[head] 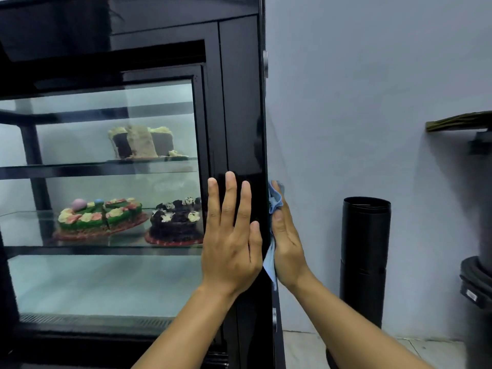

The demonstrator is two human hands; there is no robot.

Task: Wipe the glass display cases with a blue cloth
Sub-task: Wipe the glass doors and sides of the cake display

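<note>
Pale grey wall backs a tall black display case (239, 102). The left hand (231, 235) lies flat with fingers spread on the glossy front corner post, probably to brace the case. The right hand (287, 246) reaches round that corner and presses the blue cloth (275, 201) against the side panel with straight fingers. The cloth is trapped between palm and panel, which suits a wiping stroke. Left of the hands, behind the glass front (106, 283), a green cake (98, 217) and a chocolate cake (175, 222) share a shelf. To the right, a black cylinder (366, 262) stands by the wall.
</note>
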